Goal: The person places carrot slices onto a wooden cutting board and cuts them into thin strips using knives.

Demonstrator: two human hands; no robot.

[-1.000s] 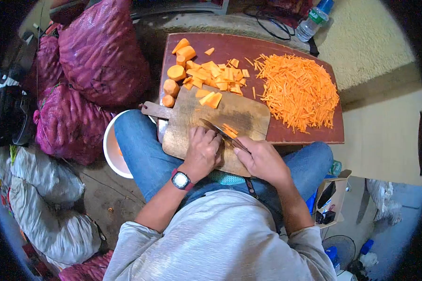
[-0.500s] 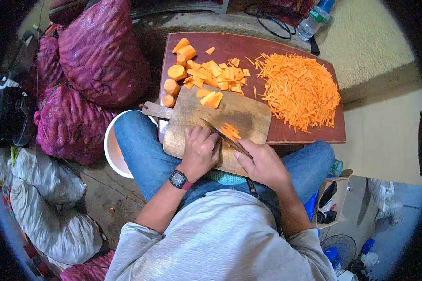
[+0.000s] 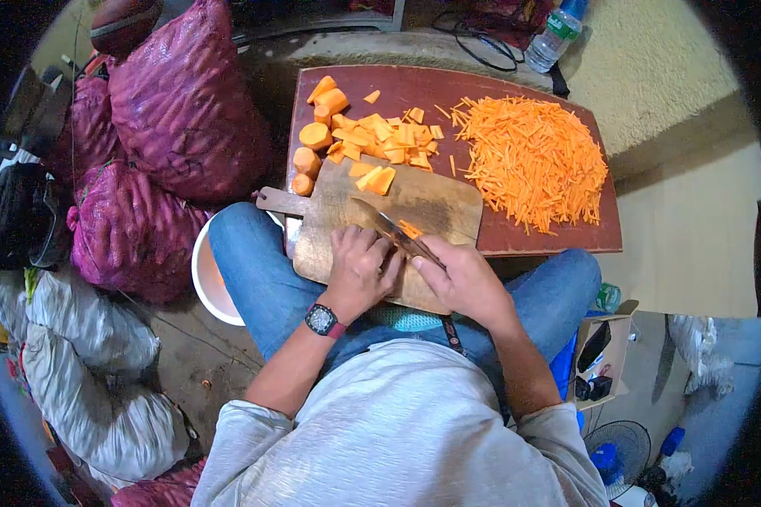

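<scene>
Looks like a vegetable prep room to me: bulging purple sacks [image 3: 182, 110] by the grey floor [image 3: 186, 355], shredded carrot [image 3: 533, 165] heaped on a red counter [image 3: 423, 91].

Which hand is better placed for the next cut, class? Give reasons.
Probably the right hand: it grips the knife over the cutting board. The left hand is beside the knife, not holding it.

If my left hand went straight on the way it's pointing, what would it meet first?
Probably the knife blade, which slants across just ahead of the left hand; the depth between them is hard to judge.
</scene>
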